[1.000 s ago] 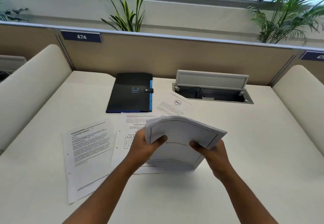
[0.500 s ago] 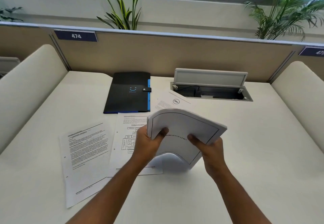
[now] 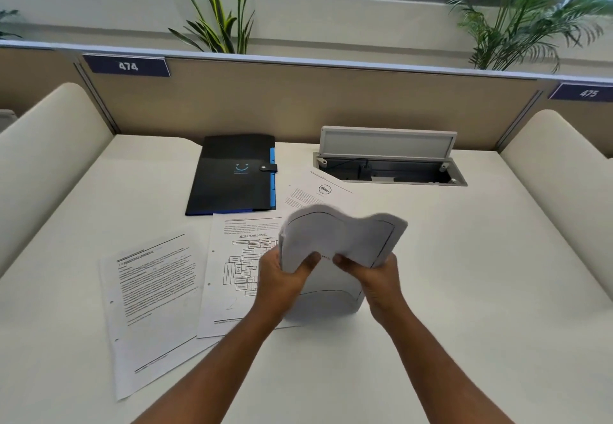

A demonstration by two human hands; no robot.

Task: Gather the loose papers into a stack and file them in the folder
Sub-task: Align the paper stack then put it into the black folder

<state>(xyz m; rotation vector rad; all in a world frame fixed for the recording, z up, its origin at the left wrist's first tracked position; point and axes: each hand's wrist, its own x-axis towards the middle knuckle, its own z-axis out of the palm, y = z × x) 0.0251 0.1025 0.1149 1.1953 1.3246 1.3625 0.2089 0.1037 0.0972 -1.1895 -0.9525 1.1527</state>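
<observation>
Folder (image 3: 232,175) behind loose sheets (image 3: 156,294) on desk (image 3: 481,291), held stack (image 3: 338,241) right of them

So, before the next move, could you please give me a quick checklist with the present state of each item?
1. Stack gripped by both left hand and right hand: ok.
2. Stack edges squared: not ok, the sheets bow and fan.
3. All loose papers gathered: not ok; the workflow sheet, text sheet and logo sheet lie on the desk.
4. Folder open to take papers: not ok, strap snapped shut.
5. Sheet order: cannot tell.
</observation>
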